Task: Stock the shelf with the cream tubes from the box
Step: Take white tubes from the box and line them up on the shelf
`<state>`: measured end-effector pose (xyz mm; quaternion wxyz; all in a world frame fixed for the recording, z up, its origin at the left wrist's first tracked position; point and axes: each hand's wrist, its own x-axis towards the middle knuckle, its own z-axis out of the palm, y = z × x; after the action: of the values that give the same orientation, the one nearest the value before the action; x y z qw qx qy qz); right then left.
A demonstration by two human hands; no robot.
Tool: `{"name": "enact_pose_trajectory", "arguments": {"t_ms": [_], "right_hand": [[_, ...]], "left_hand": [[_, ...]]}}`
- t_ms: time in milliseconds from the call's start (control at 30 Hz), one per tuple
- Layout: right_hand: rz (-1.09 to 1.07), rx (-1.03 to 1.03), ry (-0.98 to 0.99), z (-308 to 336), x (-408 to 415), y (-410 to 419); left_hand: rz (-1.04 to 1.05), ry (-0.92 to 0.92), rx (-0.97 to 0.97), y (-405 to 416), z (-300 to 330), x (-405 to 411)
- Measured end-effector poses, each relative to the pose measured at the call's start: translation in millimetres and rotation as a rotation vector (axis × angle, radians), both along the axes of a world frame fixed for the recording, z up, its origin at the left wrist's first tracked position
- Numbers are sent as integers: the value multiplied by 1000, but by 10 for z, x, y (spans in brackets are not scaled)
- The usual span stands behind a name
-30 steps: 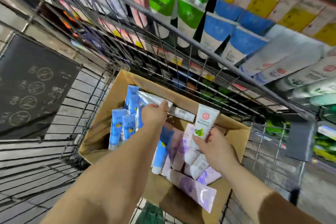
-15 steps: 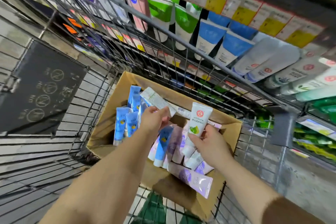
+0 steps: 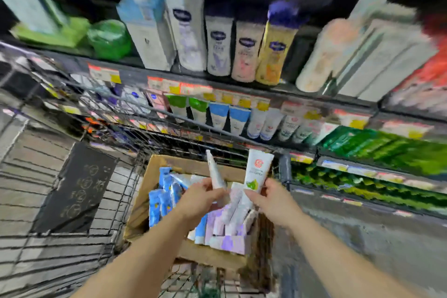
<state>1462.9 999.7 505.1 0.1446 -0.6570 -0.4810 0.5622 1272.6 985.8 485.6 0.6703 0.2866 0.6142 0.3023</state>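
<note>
Two hands over one box (image 3: 145,203), each holding one tube.

Legibility: whole view smeared by motion; label print on every item unreadable. Upper shelf (image 3: 217,78) bottles (image 3: 274,51) blurred to colour blocks: white, pink, yellow with purple caps. Price tags along shelf edges illegible. Far right stock a red and green blur. Top edge cuts off a higher shelf.

Box: brown cardboard, open, seated in a wire cart (image 3: 101,128). Near wall partly covered by both forearms. Contents partly hidden under the hands; blue tubes (image 3: 157,203) stand at the left side, lilac tubes (image 3: 229,242) lie heaped at the near right. Count cannot be told.

Left hand (image 3: 200,198): forearm enters from lower left, fingers curled round the lower end of a grey-white tube (image 3: 214,172), which points up and slightly left, seen nearly edge-on. Face of it not visible.

Right hand (image 3: 275,203): forearm enters from lower right, sleeve cut off by the frame. Thumb and fingers pinch the lower part of a white tube (image 3: 256,174) with a red round mark and a green leaf, held upright above the box's far right corner; cap end hidden by the fingers.

Tubes held near each other, apart, both below the lower shelf row (image 3: 239,118) of hanging tubes in green, blue and white.
</note>
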Motion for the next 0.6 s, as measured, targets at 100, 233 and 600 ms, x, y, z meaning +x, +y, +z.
{"name": "enact_pose_trajectory", "arguments": {"t_ms": [100,233,600], "right_hand": [[-63,59,38,377,391,12],[-101,163,30,818,1201,-40],[-297,319,128,1921,4444,-827]], "left_hand": [[-109,85,149,118,446,434],[-232,176,313,226,953,1216],[-453,1,496,-66,2070,4465]]}}
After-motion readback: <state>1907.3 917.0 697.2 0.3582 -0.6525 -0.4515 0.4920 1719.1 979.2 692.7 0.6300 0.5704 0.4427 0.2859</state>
